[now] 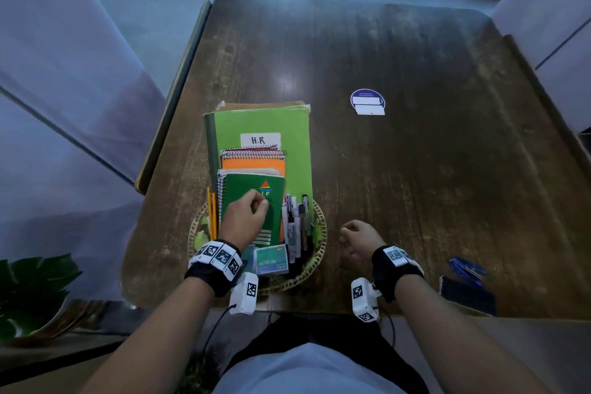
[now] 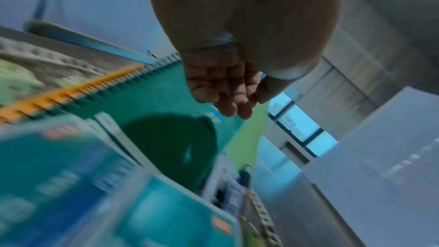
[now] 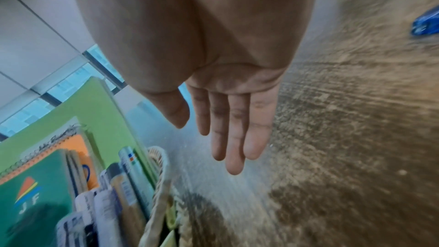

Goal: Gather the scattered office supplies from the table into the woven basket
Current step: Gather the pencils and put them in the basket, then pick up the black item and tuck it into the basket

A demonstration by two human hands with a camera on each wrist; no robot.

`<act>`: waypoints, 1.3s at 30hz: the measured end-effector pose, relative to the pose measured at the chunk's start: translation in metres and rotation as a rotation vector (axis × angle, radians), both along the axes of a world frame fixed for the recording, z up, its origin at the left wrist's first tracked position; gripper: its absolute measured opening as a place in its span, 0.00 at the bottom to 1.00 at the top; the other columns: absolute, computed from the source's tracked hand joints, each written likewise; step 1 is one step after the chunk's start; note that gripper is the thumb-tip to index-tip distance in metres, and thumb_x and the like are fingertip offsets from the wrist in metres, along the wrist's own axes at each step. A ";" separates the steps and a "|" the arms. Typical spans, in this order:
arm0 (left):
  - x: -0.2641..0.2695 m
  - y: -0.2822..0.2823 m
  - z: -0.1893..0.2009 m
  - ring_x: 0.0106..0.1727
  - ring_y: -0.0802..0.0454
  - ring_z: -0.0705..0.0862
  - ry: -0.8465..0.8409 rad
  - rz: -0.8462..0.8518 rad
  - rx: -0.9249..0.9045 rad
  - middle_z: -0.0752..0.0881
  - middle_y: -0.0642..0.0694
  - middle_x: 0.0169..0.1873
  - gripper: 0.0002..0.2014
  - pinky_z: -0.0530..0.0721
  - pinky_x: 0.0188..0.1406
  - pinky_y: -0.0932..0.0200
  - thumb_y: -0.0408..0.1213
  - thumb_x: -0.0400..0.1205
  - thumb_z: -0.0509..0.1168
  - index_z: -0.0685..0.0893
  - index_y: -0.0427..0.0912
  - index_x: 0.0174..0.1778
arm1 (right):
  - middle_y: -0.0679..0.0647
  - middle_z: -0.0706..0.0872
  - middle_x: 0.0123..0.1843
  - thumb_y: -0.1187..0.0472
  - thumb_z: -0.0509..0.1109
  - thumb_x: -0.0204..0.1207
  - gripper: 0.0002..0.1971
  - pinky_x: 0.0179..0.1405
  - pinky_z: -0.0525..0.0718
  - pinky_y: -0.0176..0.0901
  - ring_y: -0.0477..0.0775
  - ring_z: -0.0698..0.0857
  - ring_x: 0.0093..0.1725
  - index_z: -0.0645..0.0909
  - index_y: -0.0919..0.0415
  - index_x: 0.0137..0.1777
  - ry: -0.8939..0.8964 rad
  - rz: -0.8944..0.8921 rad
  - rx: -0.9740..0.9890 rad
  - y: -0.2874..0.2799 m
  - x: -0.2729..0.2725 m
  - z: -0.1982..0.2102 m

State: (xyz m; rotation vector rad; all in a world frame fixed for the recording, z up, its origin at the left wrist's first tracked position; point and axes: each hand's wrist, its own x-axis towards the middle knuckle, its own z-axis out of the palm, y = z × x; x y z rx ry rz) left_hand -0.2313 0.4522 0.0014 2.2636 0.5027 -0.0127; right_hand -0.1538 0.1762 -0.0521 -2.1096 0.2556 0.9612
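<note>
1. Woven basket [image 1: 319, 227] at the tabletop's [image 1: 415, 169] near edge, already packed w/ notebooks, pens, box.
2. Left hand [image 1: 244, 217] over the green notebook [image 1: 256, 185], fingers loosely curled, grip empty.
3. Right hand [image 1: 358, 238] just beside the basket, relaxed, nothing held.
4. Step in hand: between pickups, prob. late.
5. Next: right hand reaches the blue stapler [image 1: 467, 267] near the tabletop's near-right corner; needs a firm pinch.

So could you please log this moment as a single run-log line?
left hand: empty over green notebook in woven basket | right hand: empty above table | blue stapler: still on table
</note>
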 end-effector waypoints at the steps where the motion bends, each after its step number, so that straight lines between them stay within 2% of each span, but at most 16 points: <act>1: 0.005 -0.011 0.001 0.35 0.53 0.82 -0.011 -0.032 -0.012 0.84 0.50 0.33 0.08 0.79 0.33 0.57 0.43 0.86 0.63 0.80 0.46 0.42 | 0.54 0.89 0.51 0.55 0.63 0.86 0.06 0.34 0.83 0.44 0.54 0.86 0.41 0.81 0.51 0.55 -0.005 -0.019 -0.007 -0.009 0.000 0.002; 6: 0.033 -0.078 0.001 0.36 0.50 0.83 -0.054 -0.192 -0.071 0.85 0.50 0.32 0.08 0.80 0.38 0.55 0.43 0.84 0.66 0.81 0.48 0.39 | 0.54 0.90 0.50 0.57 0.65 0.85 0.08 0.41 0.83 0.50 0.55 0.85 0.42 0.82 0.56 0.59 -0.008 -0.142 -0.014 -0.066 0.003 0.004; 9: 0.048 -0.123 0.001 0.40 0.48 0.84 -0.024 -0.317 -0.103 0.85 0.50 0.35 0.08 0.84 0.43 0.51 0.45 0.85 0.64 0.82 0.47 0.43 | 0.56 0.90 0.51 0.57 0.66 0.85 0.10 0.40 0.83 0.48 0.53 0.85 0.44 0.82 0.59 0.61 -0.061 -0.152 -0.073 -0.107 0.006 0.009; 11: 0.055 -0.150 0.002 0.41 0.49 0.84 0.017 -0.393 -0.113 0.86 0.50 0.37 0.08 0.85 0.44 0.50 0.46 0.86 0.64 0.83 0.47 0.46 | 0.55 0.88 0.55 0.56 0.67 0.84 0.11 0.51 0.87 0.51 0.54 0.86 0.51 0.82 0.58 0.63 -0.095 -0.120 -0.133 -0.133 0.008 0.009; 13: 0.060 -0.179 0.000 0.42 0.52 0.85 0.042 -0.469 -0.082 0.86 0.51 0.40 0.07 0.85 0.43 0.53 0.47 0.86 0.64 0.83 0.49 0.47 | 0.54 0.86 0.58 0.55 0.68 0.83 0.12 0.60 0.86 0.57 0.56 0.86 0.57 0.82 0.56 0.63 -0.116 -0.089 -0.195 -0.162 0.011 0.012; 15: 0.064 -0.209 -0.005 0.43 0.54 0.85 0.093 -0.526 -0.076 0.86 0.53 0.42 0.05 0.84 0.42 0.57 0.48 0.86 0.64 0.82 0.53 0.48 | 0.54 0.85 0.60 0.54 0.69 0.82 0.13 0.60 0.86 0.58 0.56 0.85 0.58 0.82 0.56 0.64 -0.111 -0.082 -0.234 -0.191 0.014 0.011; 20: 0.069 -0.278 -0.025 0.46 0.56 0.85 0.217 -0.601 -0.048 0.87 0.53 0.47 0.05 0.85 0.47 0.57 0.47 0.85 0.64 0.83 0.53 0.53 | 0.54 0.86 0.59 0.56 0.71 0.81 0.11 0.51 0.82 0.45 0.54 0.84 0.55 0.83 0.57 0.60 -0.112 -0.008 -0.338 -0.260 0.018 0.002; 22: 0.068 -0.307 -0.034 0.47 0.54 0.84 0.261 -0.639 -0.009 0.86 0.51 0.48 0.05 0.85 0.49 0.55 0.46 0.85 0.64 0.83 0.52 0.53 | 0.55 0.86 0.60 0.56 0.73 0.80 0.12 0.53 0.81 0.45 0.54 0.84 0.56 0.82 0.57 0.60 -0.116 0.011 -0.380 -0.283 0.017 -0.003; 25: 0.069 -0.350 -0.046 0.48 0.52 0.85 0.336 -0.649 0.016 0.86 0.50 0.49 0.05 0.86 0.50 0.52 0.45 0.85 0.65 0.83 0.50 0.52 | 0.58 0.79 0.65 0.58 0.72 0.79 0.13 0.58 0.81 0.48 0.56 0.83 0.56 0.80 0.56 0.63 -0.136 0.051 -0.421 -0.316 0.019 -0.015; 28: 0.072 -0.386 -0.056 0.54 0.48 0.85 0.353 -0.656 0.063 0.86 0.47 0.55 0.09 0.85 0.56 0.50 0.44 0.84 0.66 0.84 0.47 0.58 | 0.59 0.73 0.68 0.57 0.74 0.78 0.21 0.55 0.80 0.46 0.57 0.81 0.56 0.76 0.56 0.70 -0.141 0.107 -0.416 -0.331 0.018 -0.026; 31: 0.079 -0.413 -0.066 0.61 0.45 0.82 0.367 -0.663 0.103 0.82 0.46 0.61 0.15 0.82 0.61 0.49 0.44 0.84 0.66 0.81 0.46 0.65 | 0.57 0.71 0.68 0.53 0.76 0.77 0.25 0.59 0.81 0.49 0.59 0.82 0.60 0.75 0.54 0.71 -0.143 0.183 -0.409 -0.334 0.021 -0.036; 34: 0.086 -0.428 -0.074 0.62 0.45 0.82 0.387 -0.640 0.132 0.80 0.46 0.62 0.18 0.82 0.62 0.47 0.44 0.84 0.66 0.80 0.45 0.69 | 0.56 0.71 0.66 0.52 0.78 0.75 0.25 0.62 0.82 0.51 0.58 0.82 0.59 0.76 0.54 0.69 -0.168 0.269 -0.432 -0.335 0.024 -0.046; 39: 0.089 -0.435 -0.081 0.63 0.44 0.81 0.391 -0.588 0.121 0.79 0.45 0.63 0.19 0.81 0.63 0.48 0.43 0.83 0.67 0.78 0.44 0.71 | 0.56 0.70 0.68 0.53 0.76 0.76 0.29 0.63 0.82 0.52 0.58 0.81 0.61 0.72 0.53 0.76 -0.219 0.311 -0.405 -0.333 0.032 -0.049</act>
